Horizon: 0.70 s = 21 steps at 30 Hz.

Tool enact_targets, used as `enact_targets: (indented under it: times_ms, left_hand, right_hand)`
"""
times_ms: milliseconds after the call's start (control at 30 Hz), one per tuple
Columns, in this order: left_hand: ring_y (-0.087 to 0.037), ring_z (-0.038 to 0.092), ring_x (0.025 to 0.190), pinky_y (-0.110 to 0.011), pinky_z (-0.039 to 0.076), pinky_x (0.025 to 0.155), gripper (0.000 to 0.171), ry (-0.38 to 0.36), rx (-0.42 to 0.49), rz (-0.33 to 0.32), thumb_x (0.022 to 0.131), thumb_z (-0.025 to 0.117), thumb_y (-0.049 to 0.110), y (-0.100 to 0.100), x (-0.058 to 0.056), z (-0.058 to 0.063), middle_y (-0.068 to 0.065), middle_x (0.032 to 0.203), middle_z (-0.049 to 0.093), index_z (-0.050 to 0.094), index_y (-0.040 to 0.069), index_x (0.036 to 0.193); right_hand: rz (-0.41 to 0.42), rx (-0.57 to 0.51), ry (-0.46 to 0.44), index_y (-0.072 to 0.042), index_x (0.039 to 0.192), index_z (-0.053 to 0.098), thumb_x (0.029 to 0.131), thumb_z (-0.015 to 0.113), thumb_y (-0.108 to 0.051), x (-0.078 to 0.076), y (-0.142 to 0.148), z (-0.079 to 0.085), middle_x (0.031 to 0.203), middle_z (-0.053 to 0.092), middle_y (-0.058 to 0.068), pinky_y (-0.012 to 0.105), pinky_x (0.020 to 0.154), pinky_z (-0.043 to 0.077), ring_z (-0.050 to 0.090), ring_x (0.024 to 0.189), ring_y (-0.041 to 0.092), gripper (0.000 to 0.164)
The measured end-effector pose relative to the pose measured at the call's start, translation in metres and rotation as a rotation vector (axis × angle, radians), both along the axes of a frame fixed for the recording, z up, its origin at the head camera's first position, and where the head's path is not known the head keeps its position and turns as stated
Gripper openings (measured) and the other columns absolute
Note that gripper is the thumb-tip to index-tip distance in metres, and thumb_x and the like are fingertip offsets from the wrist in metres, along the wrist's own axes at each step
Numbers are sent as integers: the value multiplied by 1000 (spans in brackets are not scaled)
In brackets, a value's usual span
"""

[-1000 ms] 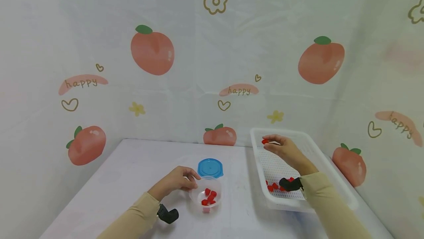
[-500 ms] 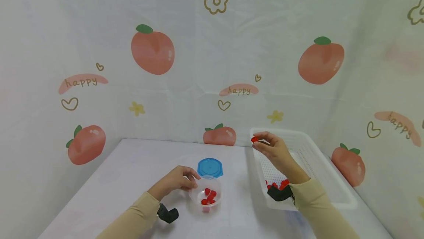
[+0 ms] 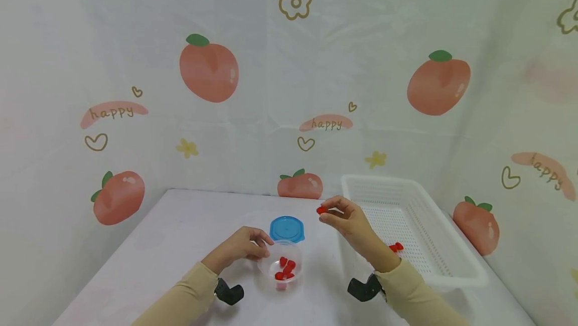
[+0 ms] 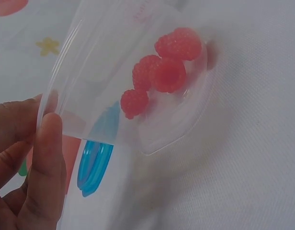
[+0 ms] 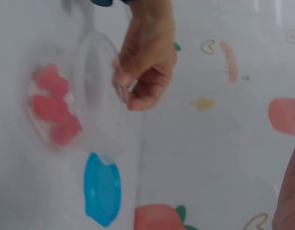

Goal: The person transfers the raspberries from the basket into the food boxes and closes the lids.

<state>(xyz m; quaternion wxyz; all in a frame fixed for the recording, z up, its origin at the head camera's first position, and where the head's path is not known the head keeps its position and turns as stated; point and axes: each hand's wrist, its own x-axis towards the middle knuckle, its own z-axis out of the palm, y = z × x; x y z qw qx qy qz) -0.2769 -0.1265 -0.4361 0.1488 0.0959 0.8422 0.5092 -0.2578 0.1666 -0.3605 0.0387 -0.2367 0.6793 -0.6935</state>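
My left hand [image 3: 240, 247] pinches the rim of a clear plastic tub [image 4: 85, 91] between thumb and fingers. Several red raspberries [image 4: 167, 74] lie in the bottom of the tub, which stands on the table. To the right of the tub and above the table, my right hand [image 3: 356, 228] pinches a single raspberry [image 3: 321, 210] at its fingertips. Only part of the right hand [image 5: 289, 199] shows at the edge of the right wrist view, where the held berry is out of sight.
A blue lid [image 3: 287, 229] lies on the white table [image 3: 194, 220] just behind the tub. At the right stands a white perforated basket [image 3: 451, 282] with raspberries [image 3: 396, 247] in it, partly hidden by my right forearm. A fruit-printed cloth [image 3: 253, 155] hangs behind the table.
My right hand has moved left from above the basket, carrying the raspberry out past its left edge and lower towards the tub. The left hand and tub have stayed put.
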Motion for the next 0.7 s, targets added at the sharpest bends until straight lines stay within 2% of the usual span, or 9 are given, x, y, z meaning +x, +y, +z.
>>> enact_targets:
  times_ms: [100, 267, 367, 700]
  left_hand:
    - [-15, 58, 65, -27, 58, 66, 25, 6, -2, -3, 81, 77, 10, 0, 0, 0, -5, 81, 59, 70, 3, 104]
    - [-14, 58, 65, -27, 58, 65, 25, 12, -4, -9, 80, 77, 10, 0, -1, -1, -5, 81, 59, 70, 3, 103]
    - [-14, 58, 65, -27, 58, 65, 25, 11, -4, -8, 80, 77, 10, 0, -1, -1, -4, 81, 59, 70, 3, 103]
    - [-15, 59, 65, -27, 58, 66, 25, 6, -12, 5, 80, 78, 11, 1, 0, 0, -5, 81, 59, 71, 4, 103]
  right_hand:
    - [-8, 58, -20, -10, 107, 61, 91, 67, -11, 3, -8, -9, 105, 61, 0, 24, 90, 52, 65, 98, 13, 17]
    - [3, 110, -53, 4, 113, 56, 90, 68, -15, 6, -21, -23, 107, 61, 3, 26, 90, 53, 64, 100, 21, 32]
    - [5, 119, -77, 6, 114, 56, 89, 69, -15, 7, -28, -30, 107, 60, 5, 28, 89, 54, 64, 100, 26, 35]
    - [8, 170, -155, 7, 113, 57, 90, 68, -16, 15, -41, -53, 107, 63, 8, 28, 88, 55, 64, 100, 25, 35]
